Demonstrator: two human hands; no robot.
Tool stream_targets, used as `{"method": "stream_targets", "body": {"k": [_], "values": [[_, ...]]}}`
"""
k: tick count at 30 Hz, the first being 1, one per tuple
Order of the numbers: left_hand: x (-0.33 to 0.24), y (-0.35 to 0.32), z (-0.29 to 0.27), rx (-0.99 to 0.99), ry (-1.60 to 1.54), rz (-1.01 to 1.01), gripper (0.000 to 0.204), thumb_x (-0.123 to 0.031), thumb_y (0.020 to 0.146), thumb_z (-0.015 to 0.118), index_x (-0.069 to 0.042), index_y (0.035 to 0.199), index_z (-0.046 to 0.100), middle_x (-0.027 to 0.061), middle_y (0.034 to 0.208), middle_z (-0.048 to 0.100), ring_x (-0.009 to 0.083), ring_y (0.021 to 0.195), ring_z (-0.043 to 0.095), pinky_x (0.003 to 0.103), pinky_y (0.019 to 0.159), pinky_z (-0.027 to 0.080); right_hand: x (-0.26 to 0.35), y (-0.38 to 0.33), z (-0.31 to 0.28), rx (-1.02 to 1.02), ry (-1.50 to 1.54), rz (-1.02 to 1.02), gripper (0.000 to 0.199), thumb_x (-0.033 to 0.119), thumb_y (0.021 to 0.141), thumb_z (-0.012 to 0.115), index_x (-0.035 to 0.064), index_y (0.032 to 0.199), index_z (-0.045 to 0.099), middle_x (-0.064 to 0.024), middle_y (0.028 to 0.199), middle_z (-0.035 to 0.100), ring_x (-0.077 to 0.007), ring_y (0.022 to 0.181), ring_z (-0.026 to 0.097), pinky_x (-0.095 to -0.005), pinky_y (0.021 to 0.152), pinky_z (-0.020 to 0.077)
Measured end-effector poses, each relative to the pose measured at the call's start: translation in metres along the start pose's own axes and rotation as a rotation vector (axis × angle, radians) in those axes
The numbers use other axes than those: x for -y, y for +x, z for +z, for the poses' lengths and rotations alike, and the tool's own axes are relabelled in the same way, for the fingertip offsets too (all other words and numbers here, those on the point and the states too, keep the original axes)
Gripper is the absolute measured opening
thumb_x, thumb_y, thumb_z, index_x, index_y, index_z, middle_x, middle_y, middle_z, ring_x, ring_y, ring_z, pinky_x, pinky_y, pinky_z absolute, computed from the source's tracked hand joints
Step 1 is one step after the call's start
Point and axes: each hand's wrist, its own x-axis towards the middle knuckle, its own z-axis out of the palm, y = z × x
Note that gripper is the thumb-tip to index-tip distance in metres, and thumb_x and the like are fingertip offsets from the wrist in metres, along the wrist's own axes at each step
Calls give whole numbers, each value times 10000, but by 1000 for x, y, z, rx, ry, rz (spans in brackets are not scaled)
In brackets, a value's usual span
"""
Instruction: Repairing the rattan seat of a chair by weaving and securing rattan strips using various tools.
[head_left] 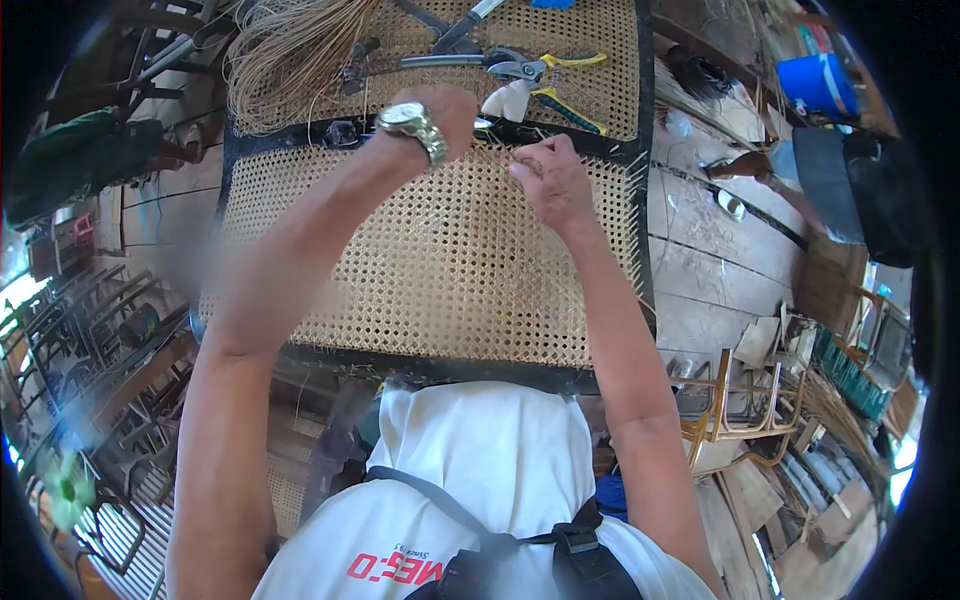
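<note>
A large woven cane panel [430, 260] in a dark frame [440, 368] lies before me, split by a dark crossbar. My left hand [450, 112], with a metal watch [410, 122] above it, is closed over the crossbar; its fingertips and anything in them are hidden. Just to its right, my right hand [555, 185] is pinched at the panel's upper edge, seemingly on a thin cane strand. Loose strand ends stick up along the crossbar and the panel's right edge. Beyond my hands lie pruning shears [518, 70] with yellow-and-dark handles.
A bundle of loose cane strands [285, 60] covers the far left of the weave. Long-handled metal tools [440, 60] lie beside it. Chair frames [740, 410] stand at right, more at left. Other people's legs show on both sides; a blue bucket [815, 85] is far right.
</note>
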Motion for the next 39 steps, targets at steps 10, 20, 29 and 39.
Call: {"method": "stream_targets", "body": {"k": [10,20,29,39], "values": [[-22,4,15,20,30,148,251,-316,943,608,-106,947,746,149,889,739,332,844,728,465,738,572,-9,9,-10,-7,544,454,234,271,901,738,42,932,702,-58,796,653,-140,725,615,-287,713,493],[-44,13,15,24,193,204,257,-231,878,660,-1,949,752,198,893,748,308,866,749,454,763,601,-15,4,-22,73,76,415,267,272,785,710,9,816,746,-214,881,672,-350,843,654,-415,773,520],[-47,14,30,60,39,138,314,-310,899,684,-9,957,750,200,915,746,349,876,741,458,761,601,-6,4,-29,28,-1,357,239,229,783,669,-1,803,732,-216,938,660,-358,881,643,-415,824,518],[-35,25,44,126,18,152,330,-353,922,674,-40,989,753,207,918,739,355,878,735,466,746,579,-4,11,-9,173,-153,304,265,311,818,680,68,894,750,-149,1086,645,-335,983,648,-432,858,531]]}}
